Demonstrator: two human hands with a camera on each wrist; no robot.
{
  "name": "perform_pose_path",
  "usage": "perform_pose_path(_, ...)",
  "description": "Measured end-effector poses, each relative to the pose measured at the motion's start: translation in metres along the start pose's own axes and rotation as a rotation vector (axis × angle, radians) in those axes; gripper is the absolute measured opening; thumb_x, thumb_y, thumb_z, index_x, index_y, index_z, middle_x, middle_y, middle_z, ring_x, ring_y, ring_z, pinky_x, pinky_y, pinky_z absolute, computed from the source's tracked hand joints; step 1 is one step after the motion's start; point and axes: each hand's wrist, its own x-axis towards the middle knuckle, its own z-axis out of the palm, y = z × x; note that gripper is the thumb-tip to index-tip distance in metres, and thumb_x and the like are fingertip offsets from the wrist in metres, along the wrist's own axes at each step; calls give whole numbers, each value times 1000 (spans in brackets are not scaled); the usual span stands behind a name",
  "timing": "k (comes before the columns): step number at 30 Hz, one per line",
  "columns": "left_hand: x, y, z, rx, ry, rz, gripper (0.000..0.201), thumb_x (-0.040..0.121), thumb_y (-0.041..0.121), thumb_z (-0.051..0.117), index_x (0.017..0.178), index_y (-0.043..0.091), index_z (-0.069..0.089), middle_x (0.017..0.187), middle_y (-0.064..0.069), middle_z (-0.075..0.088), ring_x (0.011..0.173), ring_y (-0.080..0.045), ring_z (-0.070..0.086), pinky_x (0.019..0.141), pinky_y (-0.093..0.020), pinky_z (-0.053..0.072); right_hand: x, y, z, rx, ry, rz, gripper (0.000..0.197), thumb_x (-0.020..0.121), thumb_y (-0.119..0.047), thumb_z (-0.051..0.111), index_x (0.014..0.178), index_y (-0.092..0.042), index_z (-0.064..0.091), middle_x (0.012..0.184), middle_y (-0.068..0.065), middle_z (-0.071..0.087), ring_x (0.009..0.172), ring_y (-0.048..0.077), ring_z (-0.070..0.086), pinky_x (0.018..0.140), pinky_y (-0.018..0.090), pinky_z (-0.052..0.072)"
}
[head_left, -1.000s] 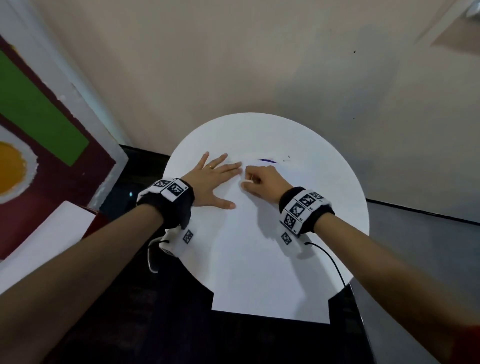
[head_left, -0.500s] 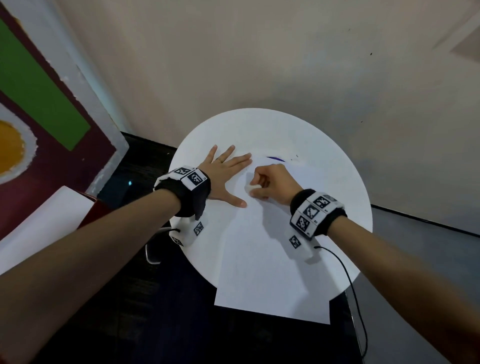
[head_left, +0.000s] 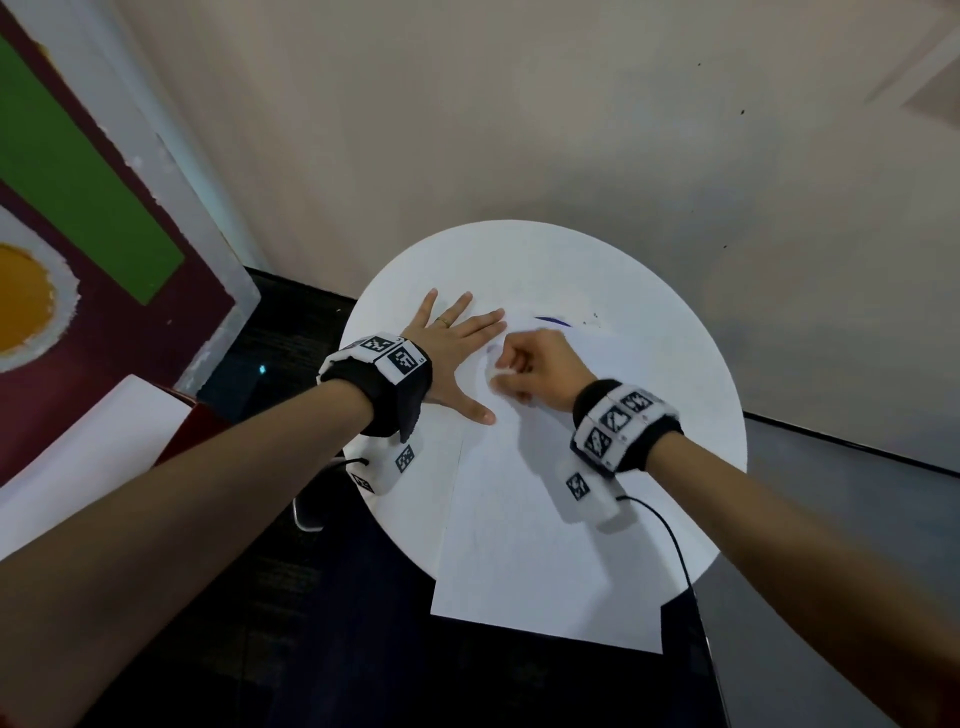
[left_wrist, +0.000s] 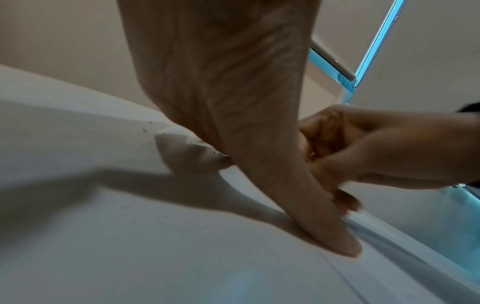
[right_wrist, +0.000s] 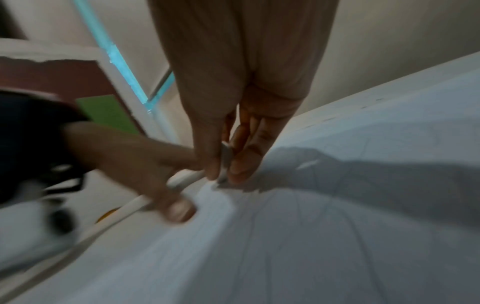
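Observation:
A white paper sheet (head_left: 530, 545) lies on a round white table (head_left: 519, 249) and overhangs its near edge. My left hand (head_left: 462, 358) presses flat on the sheet's far left part, fingers spread; its thumb (left_wrist: 324, 226) lies on the paper. Just to its right, my right hand (head_left: 519, 374) is curled and pinches a small white eraser-like piece (head_left: 501, 375) against the paper; the piece (right_wrist: 226, 158) shows between thumb and fingers in the right wrist view. The right hand is blurred. A short purple mark (head_left: 553, 320) sits on the paper beyond it.
A painted board (head_left: 78, 208) with green, maroon and yellow areas leans at the left, with a white sheet (head_left: 78, 467) below it. A beige wall stands close behind the table. A black cable (head_left: 670, 535) hangs from my right wrist. The table rim has a chipped spot (left_wrist: 187, 152).
My right hand has shifted slightly over the paper with the white piece still pinched, and is now motion-blurred. The left hand stays flat in the same place. The head view has moved a little.

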Motion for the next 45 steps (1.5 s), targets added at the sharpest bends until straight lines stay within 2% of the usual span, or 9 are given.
perform_pose_path(7,-1,1,-2,-8,-7,-7,125,64,87,52,154,27,-11,158,17,-19,145,-20,-25,113,-53,-21,12,1,-4,74,81,29,26,77,5,70,67,-11,53,57,12,52,47,22,49,47,27,42)
perform_pose_path(11,-2,2,-4,-5,-17,-15,126,62,88,53,153,29,-12,158,17,-20,145,-20,-25,112,-53,-21,-7,-3,0,15,-123,27,21,77,5,71,70,-2,53,52,12,55,40,18,49,45,26,43)
perform_pose_path(16,-3,4,-6,-2,-30,-23,126,63,87,53,153,28,-12,158,16,-20,145,-21,-24,112,-54,-21,12,6,-9,59,117,35,24,77,5,69,69,-8,50,52,10,52,41,20,48,42,23,40)
perform_pose_path(20,-3,3,-6,-13,-29,-27,126,63,87,54,153,29,-13,158,17,-20,145,-21,-25,112,-53,-21,-9,6,-7,38,-118,44,23,77,3,71,68,-6,52,50,10,56,39,19,49,43,24,41)
perform_pose_path(24,-2,4,-6,-6,-32,-21,126,63,86,54,153,28,-12,158,16,-20,145,-21,-24,112,-53,-22,10,14,-15,80,122,49,22,77,3,71,71,-4,51,54,11,52,43,22,48,45,27,40)
perform_pose_path(28,-2,3,-6,-1,-28,-25,126,63,87,54,153,29,-12,158,17,-20,145,-21,-25,112,-53,-22,-8,9,-9,12,-112,21,24,77,2,72,69,-7,50,53,15,56,39,20,48,46,29,42)
perform_pose_path(32,-2,4,-6,3,-29,-19,126,63,87,53,153,28,-12,158,16,-20,145,-21,-25,111,-53,-23,9,15,-17,69,111,44,21,77,3,71,72,-4,52,53,11,53,41,20,47,43,25,40)
perform_pose_path(41,-1,3,-6,-9,-33,-20,127,61,88,55,153,29,-12,158,17,-19,145,-20,-25,112,-53,-23,5,18,-17,70,169,46,25,77,4,70,69,-9,50,56,11,53,37,13,46,43,24,40)
perform_pose_path(45,-1,4,-5,-4,-27,-26,127,62,87,55,153,29,-11,158,17,-20,145,-20,-25,112,-52,-22,-14,14,-10,2,-76,56,26,79,2,70,68,-11,50,54,13,56,38,16,48,41,23,41)
